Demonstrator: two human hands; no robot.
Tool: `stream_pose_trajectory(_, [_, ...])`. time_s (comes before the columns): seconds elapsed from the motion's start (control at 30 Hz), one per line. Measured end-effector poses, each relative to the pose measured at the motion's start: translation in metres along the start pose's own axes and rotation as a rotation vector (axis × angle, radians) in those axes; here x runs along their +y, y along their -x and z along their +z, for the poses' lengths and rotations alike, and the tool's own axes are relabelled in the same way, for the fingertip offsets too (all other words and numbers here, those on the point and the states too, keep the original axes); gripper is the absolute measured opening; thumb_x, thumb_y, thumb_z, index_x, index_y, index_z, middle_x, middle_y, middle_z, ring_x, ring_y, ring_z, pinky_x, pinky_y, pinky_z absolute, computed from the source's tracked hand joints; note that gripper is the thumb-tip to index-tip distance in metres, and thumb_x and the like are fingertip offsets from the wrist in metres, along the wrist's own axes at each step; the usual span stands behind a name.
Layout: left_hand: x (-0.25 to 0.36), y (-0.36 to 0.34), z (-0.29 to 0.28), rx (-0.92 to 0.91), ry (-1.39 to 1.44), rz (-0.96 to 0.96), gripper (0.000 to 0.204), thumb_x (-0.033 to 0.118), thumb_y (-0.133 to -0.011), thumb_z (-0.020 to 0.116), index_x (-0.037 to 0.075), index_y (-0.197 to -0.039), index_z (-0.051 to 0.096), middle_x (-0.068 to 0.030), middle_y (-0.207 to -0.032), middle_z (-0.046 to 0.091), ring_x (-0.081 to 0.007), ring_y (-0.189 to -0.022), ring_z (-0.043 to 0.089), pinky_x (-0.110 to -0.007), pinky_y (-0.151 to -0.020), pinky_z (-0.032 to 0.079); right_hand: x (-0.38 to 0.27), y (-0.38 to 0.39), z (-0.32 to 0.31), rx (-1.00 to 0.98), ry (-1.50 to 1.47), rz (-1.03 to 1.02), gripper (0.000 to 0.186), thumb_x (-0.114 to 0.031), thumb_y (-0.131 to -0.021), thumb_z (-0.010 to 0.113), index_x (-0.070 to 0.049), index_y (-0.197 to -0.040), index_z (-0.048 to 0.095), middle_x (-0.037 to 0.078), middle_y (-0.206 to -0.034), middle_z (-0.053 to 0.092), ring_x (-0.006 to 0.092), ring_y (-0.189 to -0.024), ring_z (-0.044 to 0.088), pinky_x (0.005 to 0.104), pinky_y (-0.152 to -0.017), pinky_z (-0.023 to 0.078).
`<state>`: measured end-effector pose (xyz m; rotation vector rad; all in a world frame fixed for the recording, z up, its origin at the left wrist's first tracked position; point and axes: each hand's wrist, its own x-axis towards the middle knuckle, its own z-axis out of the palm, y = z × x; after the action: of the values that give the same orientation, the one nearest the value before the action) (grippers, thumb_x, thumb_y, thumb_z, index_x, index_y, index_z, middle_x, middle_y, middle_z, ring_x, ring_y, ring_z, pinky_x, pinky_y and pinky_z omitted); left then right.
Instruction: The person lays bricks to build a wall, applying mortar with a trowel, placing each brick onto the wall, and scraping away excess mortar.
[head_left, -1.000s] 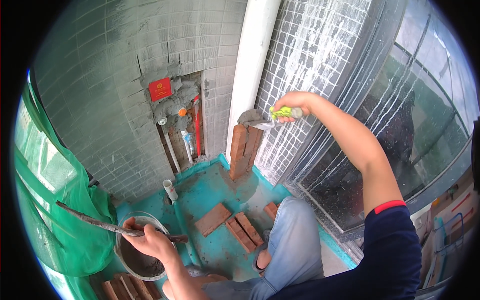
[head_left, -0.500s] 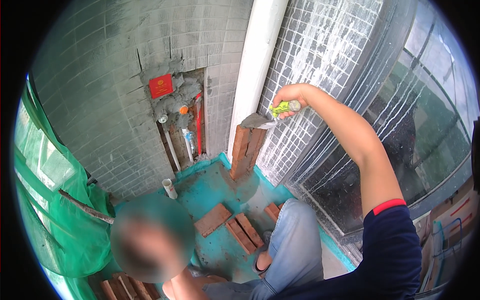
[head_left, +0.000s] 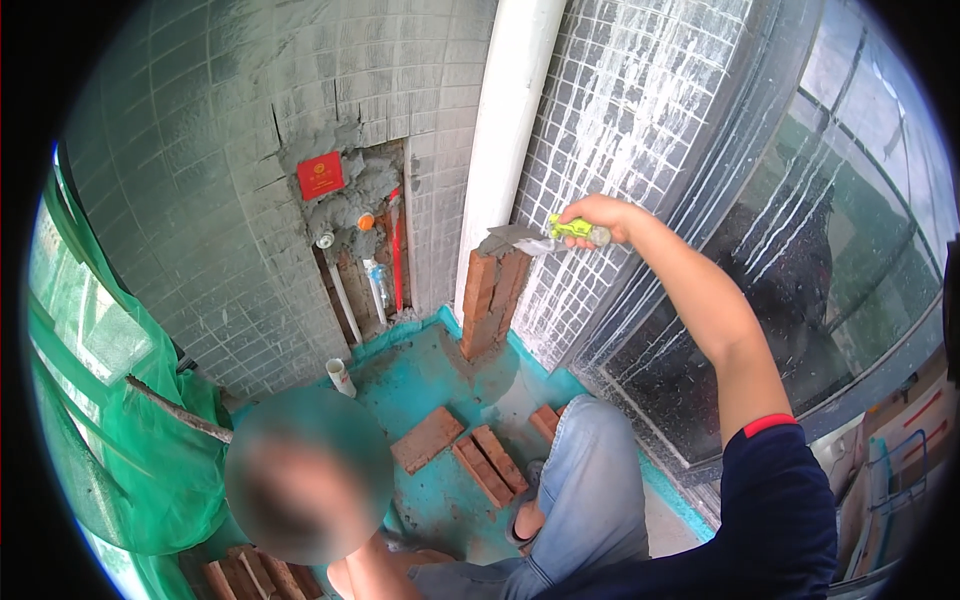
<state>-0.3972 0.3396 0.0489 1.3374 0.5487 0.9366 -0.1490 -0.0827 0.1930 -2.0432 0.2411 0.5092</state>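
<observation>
Right hand (head_left: 602,211) grips trowel (head_left: 540,243) (lime-handled) — at brick pillar (head_left: 482,298).

The pillar (head_left: 481,300) is rough, matt brick, capped with grainy grey mortar (head_left: 490,246). On its top, the trowel (head_left: 526,240) has a smeared metal blade and a yellow-green grip, apparently plastic. Behind the pillar, the white pipe (head_left: 511,110) looks smooth, with a soft sheen. Left of the pillar, the wall tiles (head_left: 220,130) are dusty, the cement (head_left: 375,178) lumpy and dull, the red card (head_left: 320,176) smooth; far left, the green netting (head_left: 150,470) is thin mesh. Right of the pillar, small dark tiles (head_left: 560,150) carry chalky white streaks, and the window (head_left: 720,310) is glossy, spattered glass. Below the pillar, the floor (head_left: 415,370) has a gritty teal coating.
</observation>
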Motion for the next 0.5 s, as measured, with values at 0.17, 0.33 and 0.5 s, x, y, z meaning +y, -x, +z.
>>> stream_pose_trajectory(0.17, [-0.002,0.002,0.000,-0.010,-0.014,0.011,0.041,-0.007,-0.071,0.043,0.002,-0.110,0.051,-0.0026,-0.093,0.039,-0.0128,-0.080,0.040,-0.020,-0.074,0.036,0.028,-0.013,0.034,-0.009,-0.088,-0.033,0.027,-0.019,-0.093,0.055,0.006,-0.098,0.060,0.014,-0.073,0.063,0.0183,-0.054,0.058,0.0292,-0.044,0.048])
stream_pose_trajectory(0.33, [-0.002,0.002,0.001,-0.012,-0.026,0.000,0.039,-0.007,-0.071,0.044,0.002,-0.108,0.051,-0.0018,-0.091,0.038,-0.0118,-0.076,0.038,-0.020,-0.072,0.035,0.028,-0.004,0.043,-0.018,-0.055,-0.041,0.027,-0.020,-0.092,0.057,0.004,-0.101,0.063,0.013,-0.076,0.065,0.0162,-0.054,0.058,0.0282,-0.045,0.048])
stream_pose_trajectory(0.5, [-0.011,0.000,-0.001,0.003,-0.019,0.023,0.038,-0.007,-0.071,0.045,0.002,-0.107,0.052,-0.0015,-0.090,0.039,-0.0117,-0.076,0.038,-0.021,-0.071,0.035,0.022,0.016,0.057,0.082,0.004,-0.104,0.027,-0.017,-0.089,0.059,0.009,-0.096,0.061,0.014,-0.073,0.062,0.0184,-0.050,0.057,0.0313,-0.042,0.045])
